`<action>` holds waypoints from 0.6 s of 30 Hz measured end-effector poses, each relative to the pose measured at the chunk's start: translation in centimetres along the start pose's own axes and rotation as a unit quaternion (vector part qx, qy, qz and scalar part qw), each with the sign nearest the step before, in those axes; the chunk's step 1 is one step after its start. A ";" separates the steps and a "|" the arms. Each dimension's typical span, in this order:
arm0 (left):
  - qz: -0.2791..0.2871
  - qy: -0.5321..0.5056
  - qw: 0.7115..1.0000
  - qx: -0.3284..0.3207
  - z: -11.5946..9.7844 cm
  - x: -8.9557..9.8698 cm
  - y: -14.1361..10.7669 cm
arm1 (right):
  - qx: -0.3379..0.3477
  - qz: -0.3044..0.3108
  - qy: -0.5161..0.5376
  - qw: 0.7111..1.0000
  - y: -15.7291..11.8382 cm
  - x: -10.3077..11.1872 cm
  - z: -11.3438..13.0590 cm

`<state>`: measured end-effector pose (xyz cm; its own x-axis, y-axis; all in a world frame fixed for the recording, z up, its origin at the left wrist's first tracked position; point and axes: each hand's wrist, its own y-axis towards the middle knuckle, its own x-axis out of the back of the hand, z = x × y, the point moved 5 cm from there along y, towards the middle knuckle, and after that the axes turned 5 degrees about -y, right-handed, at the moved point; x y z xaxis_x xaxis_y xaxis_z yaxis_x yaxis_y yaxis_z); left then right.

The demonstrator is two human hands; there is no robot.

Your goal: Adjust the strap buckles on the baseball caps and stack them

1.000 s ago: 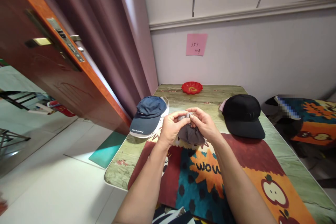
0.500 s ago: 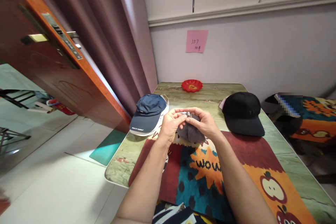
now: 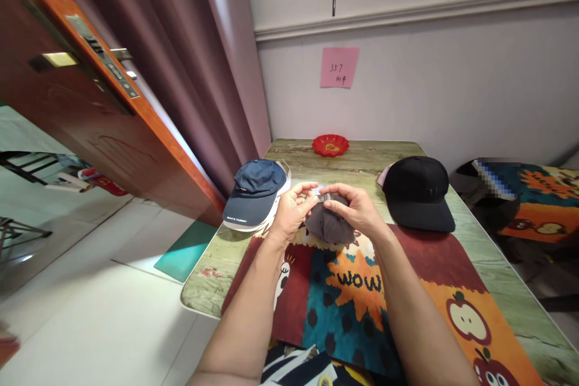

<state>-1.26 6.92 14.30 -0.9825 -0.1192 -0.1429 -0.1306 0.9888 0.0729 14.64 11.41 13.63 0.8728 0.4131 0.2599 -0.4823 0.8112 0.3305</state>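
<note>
A dark grey cap (image 3: pixel 329 226) is between my hands above the table, its crown toward me. At its back strap, the fingers of my left hand (image 3: pixel 295 208) pinch the strap end. My right hand (image 3: pixel 355 205) grips the other side, thumb beside the metal buckle (image 3: pixel 324 198). The cap's brim is hidden behind the crown and my hands. To the left lies a navy cap (image 3: pixel 256 187) resting on a white one (image 3: pixel 244 228). On the right sits a black cap (image 3: pixel 418 193), with a bit of pink cap (image 3: pixel 383 177) showing behind it.
A patterned mat (image 3: pixel 348 338) covers the near part of the wood-grain table (image 3: pixel 203 280). At the far edge stands a red scalloped dish (image 3: pixel 330 145). A pink note (image 3: pixel 339 67) is stuck to the wall. An open door (image 3: pixel 90 126) and a curtain are on the left.
My hands have shifted slightly apart at the strap, so more of the buckle and the grey cap's crown shows. The view has tilted a little; the other caps stay in place.
</note>
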 end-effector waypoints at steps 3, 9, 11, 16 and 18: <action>0.048 0.074 0.996 0.025 0.4 -0.2 0.1 | 0.000 0.013 0.015 1.000 -0.1 0.0 0.4; 0.102 0.078 0.990 0.051 1.2 0.4 0.4 | -0.079 0.100 0.052 0.990 -0.6 0.7 -0.6; 0.112 0.069 0.990 0.052 1.2 0.7 0.4 | -0.116 0.138 0.042 0.983 -1.0 1.2 -1.3; 0.132 0.073 0.987 0.057 1.3 0.6 0.4 | -0.128 0.153 0.046 0.979 -1.4 2.3 -1.9; 0.128 0.082 0.987 0.054 1.2 0.5 0.6 | -0.131 0.140 0.049 0.980 -1.3 2.3 -2.1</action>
<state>-1.65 7.54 13.08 -0.9909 0.1318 0.0289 0.1313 0.9911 -0.0201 17.48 12.15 11.87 0.7183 0.6618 0.2147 -0.6794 0.7337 0.0113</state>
